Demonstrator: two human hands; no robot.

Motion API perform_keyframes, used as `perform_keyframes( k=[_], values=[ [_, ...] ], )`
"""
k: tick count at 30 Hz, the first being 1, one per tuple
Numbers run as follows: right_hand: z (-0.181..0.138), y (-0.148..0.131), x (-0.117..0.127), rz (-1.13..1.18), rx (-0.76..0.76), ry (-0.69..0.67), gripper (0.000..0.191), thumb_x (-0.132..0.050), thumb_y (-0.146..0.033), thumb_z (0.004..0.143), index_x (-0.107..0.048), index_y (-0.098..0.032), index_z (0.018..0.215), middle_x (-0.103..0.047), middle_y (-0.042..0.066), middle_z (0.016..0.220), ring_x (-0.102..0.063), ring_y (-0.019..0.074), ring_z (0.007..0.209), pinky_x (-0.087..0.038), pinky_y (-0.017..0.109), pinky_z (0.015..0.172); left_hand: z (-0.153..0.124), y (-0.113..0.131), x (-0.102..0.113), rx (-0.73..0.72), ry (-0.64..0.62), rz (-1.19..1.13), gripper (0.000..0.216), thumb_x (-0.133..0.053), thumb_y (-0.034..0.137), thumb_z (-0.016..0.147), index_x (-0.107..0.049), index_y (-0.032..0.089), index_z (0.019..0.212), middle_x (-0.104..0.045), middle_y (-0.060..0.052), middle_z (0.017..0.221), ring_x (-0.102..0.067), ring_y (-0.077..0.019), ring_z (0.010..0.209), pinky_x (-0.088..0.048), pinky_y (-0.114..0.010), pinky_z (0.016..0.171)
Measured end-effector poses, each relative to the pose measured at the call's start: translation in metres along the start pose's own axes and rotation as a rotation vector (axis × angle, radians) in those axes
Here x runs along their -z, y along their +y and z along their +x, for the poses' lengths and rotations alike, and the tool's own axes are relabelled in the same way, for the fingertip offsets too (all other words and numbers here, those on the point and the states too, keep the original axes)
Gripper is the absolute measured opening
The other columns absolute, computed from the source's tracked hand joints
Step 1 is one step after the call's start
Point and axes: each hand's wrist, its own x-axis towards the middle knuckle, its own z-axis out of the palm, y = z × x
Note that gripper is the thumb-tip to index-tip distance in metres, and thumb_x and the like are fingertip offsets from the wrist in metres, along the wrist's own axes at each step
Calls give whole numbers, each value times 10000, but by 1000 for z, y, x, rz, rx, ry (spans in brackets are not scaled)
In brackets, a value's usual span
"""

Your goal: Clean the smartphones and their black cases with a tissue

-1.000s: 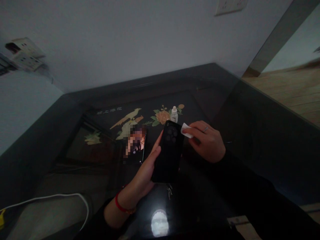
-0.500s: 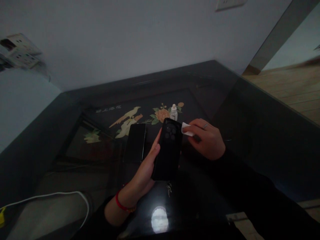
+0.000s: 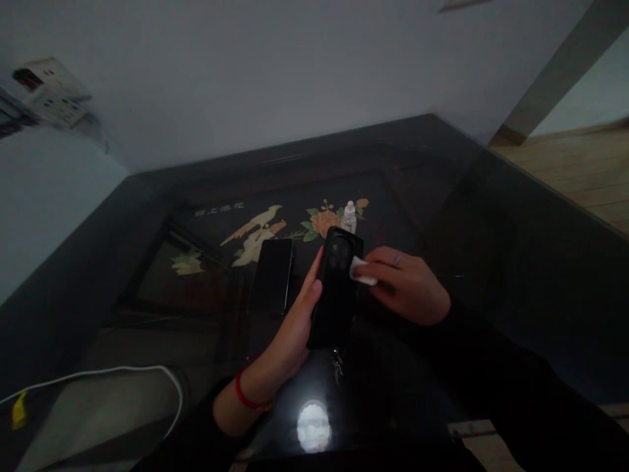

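Observation:
My left hand (image 3: 293,328) is closed round a black phone (image 3: 335,288) in a black case, its back with the camera lenses facing up. A small charm (image 3: 337,367) dangles from the phone's lower end. My right hand (image 3: 405,285) pinches a small white wipe (image 3: 361,271) and presses it against the upper right of the phone's back. A second black phone (image 3: 275,275) lies flat on the dark glass table (image 3: 491,262), just left of my left hand, with its screen dark. A small white dropper bottle (image 3: 349,217) stands upright just beyond the held phone.
The table top shows a painted bird and flower panel (image 3: 255,229) under the glass. A white cable (image 3: 98,377) curves across the near left. Wall sockets (image 3: 49,92) hang at the far left. Wooden floor (image 3: 580,170) lies to the right. A lamp reflection (image 3: 313,426) glows near the front edge.
The flat phone's screen went dark. My right hand moved the white wipe left onto the back of the held phone, near the lenses. The view shifted slightly.

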Motion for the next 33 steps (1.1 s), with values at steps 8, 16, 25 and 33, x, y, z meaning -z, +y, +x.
perform_keyframes(
  k=[8,16,25,33],
  values=[
    [-1,-14,-7,123,96,-111,185,-481,-88,800,-632,-185,846,-636,39,821,-592,143,726,-446,245,627,6,-5,7,-163,-11,122,495,-497,442,913,-429,381,1400,-333,76,1537,-246,-205,1438,-191,-372,1188],
    [-5,-5,-9,96,-33,36,277,-468,-47,821,-640,-162,1005,-648,86,958,-619,161,864,-488,259,743,3,-2,2,-66,32,6,517,-524,433,902,-407,407,1405,-402,83,1500,-381,-218,1371,-294,-399,1154],
    [-6,-20,-13,155,136,-102,196,-463,-110,866,-645,-167,914,-647,59,839,-594,151,747,-454,249,637,5,1,2,-158,71,37,549,-457,406,938,-307,355,1463,-357,68,1523,-287,-183,1422,-193,-371,1193],
    [-8,-22,-15,140,168,-204,153,-507,-114,841,-643,-178,870,-628,37,808,-561,138,689,-418,244,600,5,1,2,-172,70,93,551,-445,430,940,-295,372,1467,-327,75,1537,-258,-174,1433,-188,-341,1190]
  ],
)
